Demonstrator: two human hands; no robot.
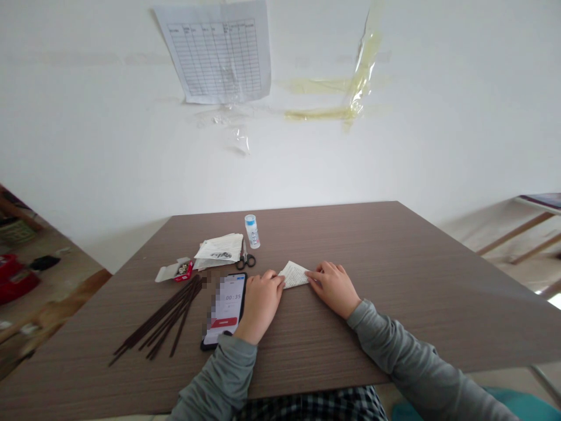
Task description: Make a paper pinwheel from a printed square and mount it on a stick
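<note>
A small piece of printed paper (293, 276), folded into a triangle, lies on the brown table with its point facing away from me. My left hand (264, 295) is at its left corner, fingers closed together and holding that edge down. At the right corner, my right hand (333, 286) grips the paper between thumb and fingers. The undersides of both sets of fingertips are hidden. Just left of my left hand lies a phone (225, 307) showing a timer at 00:35.
Left of the phone lie several thin dark sticks (160, 318). Beyond them are a small open red-and-white box (183, 270) of small metal pieces, a stack of printed paper (219, 248), black-handled scissors (246, 260) and an upright glue stick (252, 231). A wall rises behind the table (394, 245).
</note>
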